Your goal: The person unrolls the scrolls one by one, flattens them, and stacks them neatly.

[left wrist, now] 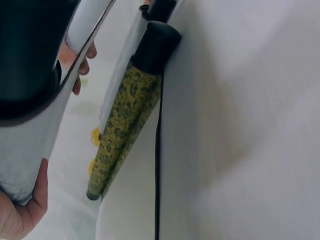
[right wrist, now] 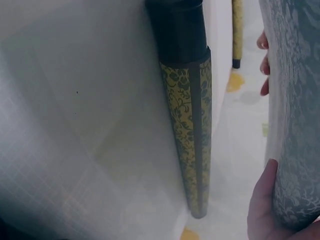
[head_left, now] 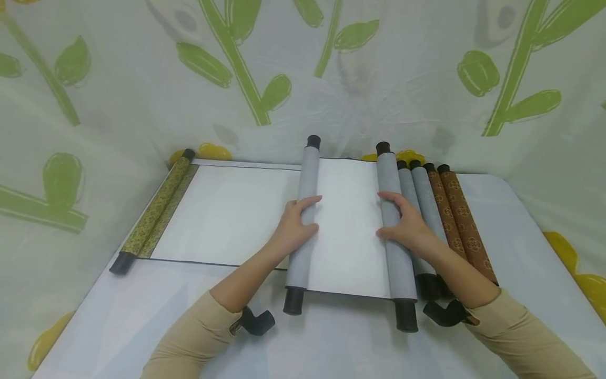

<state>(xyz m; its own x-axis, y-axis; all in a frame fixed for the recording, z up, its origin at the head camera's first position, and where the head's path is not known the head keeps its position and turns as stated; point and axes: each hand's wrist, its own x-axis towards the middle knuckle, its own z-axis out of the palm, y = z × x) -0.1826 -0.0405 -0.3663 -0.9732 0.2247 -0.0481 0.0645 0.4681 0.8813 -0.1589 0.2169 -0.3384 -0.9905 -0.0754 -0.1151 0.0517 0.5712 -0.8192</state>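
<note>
Okay, left hand (head_left: 294, 227) is curled round the left roller (head_left: 310, 171) of a grey scroll (head_left: 350, 226), thumb and index finger apart on the inner side. Right hand (head_left: 408, 223), same deal: partly closed round the right roller (head_left: 390, 176), thumb and index apart. Both have hold. Scroll is partly unrolled, white sheet spanning between the rollers, dark caps at the ends; it looks raised over the table (head_left: 504, 226), between the two hands.

Under and left of it: yellow-green scroll (head_left: 158, 202), lying opened on the table, one roller at far left, white sheet running beneath the grey one. Right wrist view gets its other roller, same floral pattern, dark cap.

Right side: two grey rolls (head_left: 428, 202) side by side, then two brown patterned rolls (head_left: 466, 218) next to them. Right forearm crosses in front of these.

Beige sleeves (head_left: 194, 331), black devices (head_left: 258, 321) at both wrists. Backdrop: pale cloth (head_left: 402, 105), green leaf print, yellow shapes.
</note>
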